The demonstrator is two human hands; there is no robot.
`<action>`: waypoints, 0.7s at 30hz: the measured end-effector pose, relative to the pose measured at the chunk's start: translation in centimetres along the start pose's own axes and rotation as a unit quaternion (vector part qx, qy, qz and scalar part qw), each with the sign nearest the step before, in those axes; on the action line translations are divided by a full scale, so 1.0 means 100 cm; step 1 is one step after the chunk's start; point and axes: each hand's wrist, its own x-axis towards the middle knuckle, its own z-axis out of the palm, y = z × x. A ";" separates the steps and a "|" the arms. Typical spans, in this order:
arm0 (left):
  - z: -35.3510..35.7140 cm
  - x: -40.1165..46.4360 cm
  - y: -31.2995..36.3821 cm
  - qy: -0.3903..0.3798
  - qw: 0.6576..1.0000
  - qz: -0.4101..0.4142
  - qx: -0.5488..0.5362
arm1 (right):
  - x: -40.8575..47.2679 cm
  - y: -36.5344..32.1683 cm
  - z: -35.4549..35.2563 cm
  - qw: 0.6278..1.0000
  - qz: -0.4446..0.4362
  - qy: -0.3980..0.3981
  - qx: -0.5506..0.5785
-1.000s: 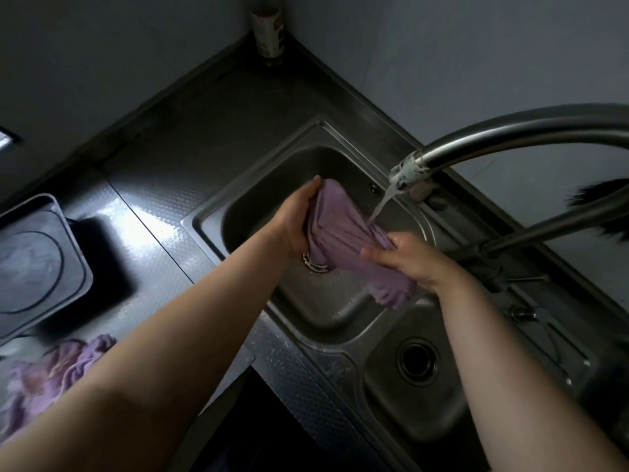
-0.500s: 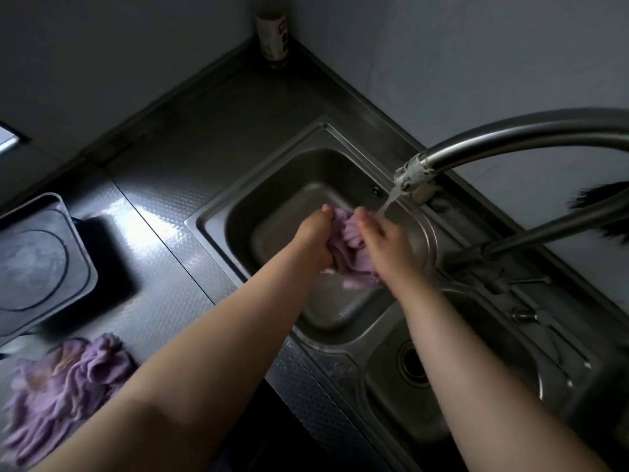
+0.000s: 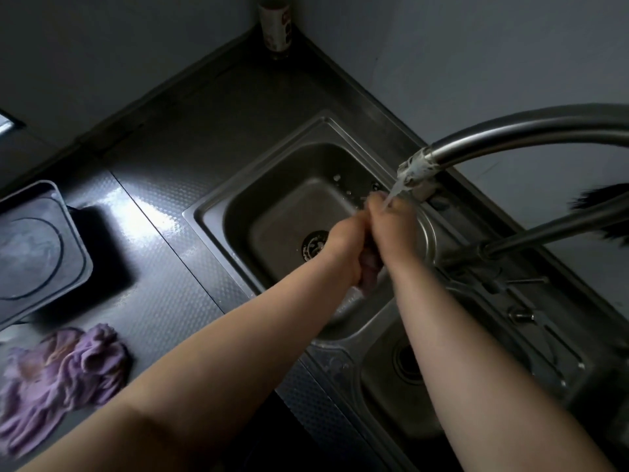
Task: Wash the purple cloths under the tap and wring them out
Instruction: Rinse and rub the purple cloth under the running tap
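Both hands, left hand (image 3: 342, 248) and right hand (image 3: 394, 233), grip a bunched purple cloth (image 3: 369, 272) tightly between them at frame centre, over the steel sink basin (image 3: 272, 212), under water from the curved metal tap (image 3: 418, 170). Another crumpled purple cloth (image 3: 64, 376) lies on the tabletop (image 3: 163, 206), lower left.

Shiny metal and soft cloth

The sink (image 3: 218, 212) is smooth grey metal with a dull shine, and the tap (image 3: 503, 134) is smooth brushed metal. The counter (image 3: 160, 212) is metal with tiny bumps and shines where light hits. The purple cloth (image 3: 61, 376) on it is soft, wrinkly fabric, not shiny.
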 end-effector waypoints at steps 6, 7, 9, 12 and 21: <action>-0.021 0.000 0.013 -0.063 0.997 0.043 -0.014 | -0.020 0.009 0.012 0.999 -0.045 -0.007 -0.020; -0.023 -0.004 0.010 -0.100 0.995 0.020 0.022 | -0.013 0.007 0.006 1.000 -0.026 -0.005 -0.002; -0.030 -0.010 0.006 -0.158 0.979 -0.018 0.130 | -0.003 0.007 -0.006 0.997 0.021 -0.036 0.059; -0.049 -0.012 0.015 -0.198 0.938 0.013 0.284 | -0.001 0.012 -0.016 0.988 0.025 -0.128 0.086; -0.087 -0.001 0.046 -0.249 0.961 0.079 0.094 | 0.003 0.013 -0.065 0.926 0.058 -0.367 0.065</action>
